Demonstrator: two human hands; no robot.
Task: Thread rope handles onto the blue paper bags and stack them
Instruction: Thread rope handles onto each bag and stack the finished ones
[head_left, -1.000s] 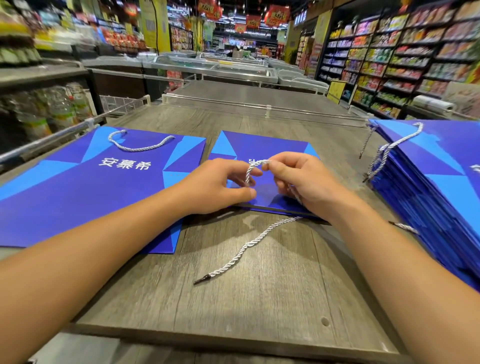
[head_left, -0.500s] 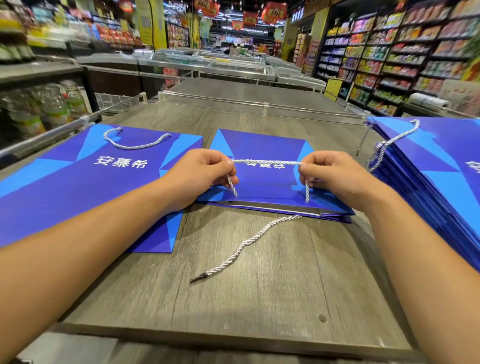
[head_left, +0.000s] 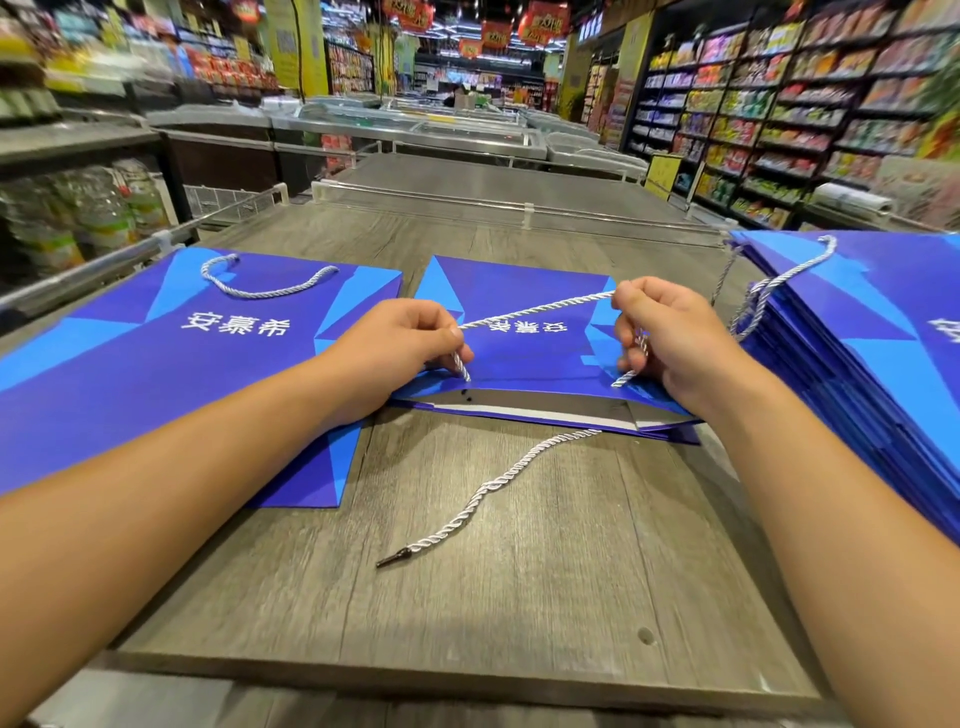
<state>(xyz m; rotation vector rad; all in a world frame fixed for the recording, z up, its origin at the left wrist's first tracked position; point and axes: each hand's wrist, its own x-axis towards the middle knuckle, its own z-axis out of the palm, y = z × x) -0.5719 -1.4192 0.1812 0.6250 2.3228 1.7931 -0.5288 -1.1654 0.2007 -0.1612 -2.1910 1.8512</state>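
Wood-grain table (head_left: 467, 613): bags (head_left: 156, 374), rope (head_left: 498, 483)

Head view — down, close, edges perhaps warped

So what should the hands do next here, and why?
Probably the left hand lowers its rope tip into the punched holes at the middle bag opening: both hands pinch the rope ends, and the left tip hangs just above those holes.

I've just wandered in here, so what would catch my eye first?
Two bare hands, left hand and right hand, pinch a white twisted rope handle taut over a flat blue paper bag at the centre of the grey wooden table. A tall stack of blue bags sits at right.
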